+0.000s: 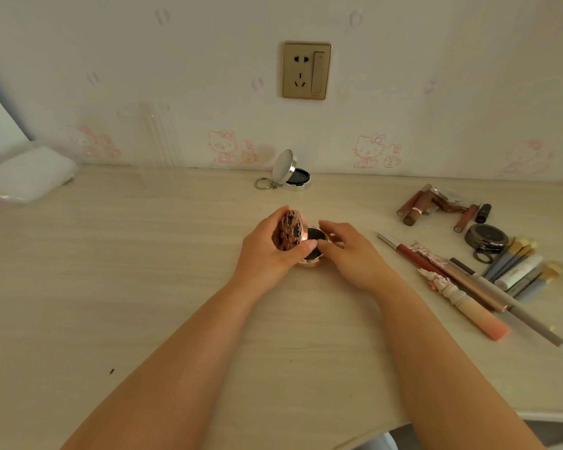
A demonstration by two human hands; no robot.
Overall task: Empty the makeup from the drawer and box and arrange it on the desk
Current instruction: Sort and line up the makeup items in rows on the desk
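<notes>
Two hands meet near the middle of the counter (143, 287) over a small round compact (312, 246). The left hand (267, 245) curls round its raised, patterned lid (288, 230), thumb on the rim; the right hand (348, 251) rests beside the dark base with fingers relaxed, gripping nothing. A silver compact (290, 177) stands open at the back edge. Lipsticks and pencils (468, 254) lie grouped toward the right edge.
</notes>
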